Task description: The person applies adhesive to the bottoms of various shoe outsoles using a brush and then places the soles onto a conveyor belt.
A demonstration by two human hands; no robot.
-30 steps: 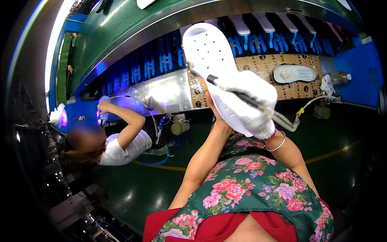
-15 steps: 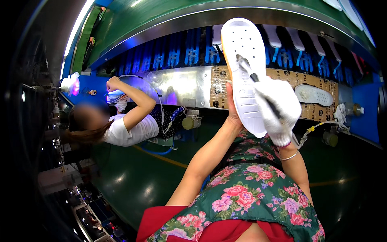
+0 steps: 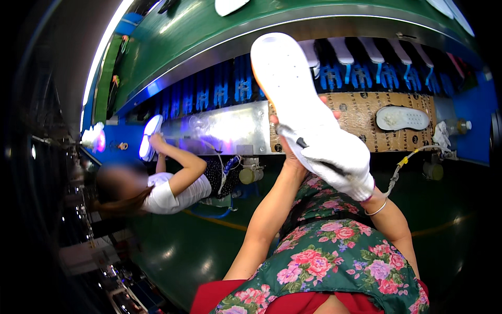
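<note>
A white shoe sole [image 3: 290, 78], with small holes and an orange-tinted edge, is held up tilted, its far end leaning left. My left hand [image 3: 294, 158] is bare and closed round it from below, fingertips showing at both sides. My right hand [image 3: 342, 159], in a white knitted glove with dark smudges, is closed on a dark-handled brush [image 3: 294, 136]. The brush tip lies over the sole's middle, near my left thumb. My glove hides the sole's near end and most of the brush handle.
A second sole [image 3: 402, 118] lies on a cardboard sheet [image 3: 355, 112] on the metal bench [image 3: 235, 123]. Blue racks [image 3: 243, 83] line the back below a green belt [image 3: 314, 9]. Left, a co-worker [image 3: 180, 186] holds a white sole. A hose [image 3: 402, 162] hangs near my right wrist.
The sole has shifted left and tilted further left. The brush has moved from its far part to its middle. The co-worker's hands have changed position, and a white piece shows on the belt.
</note>
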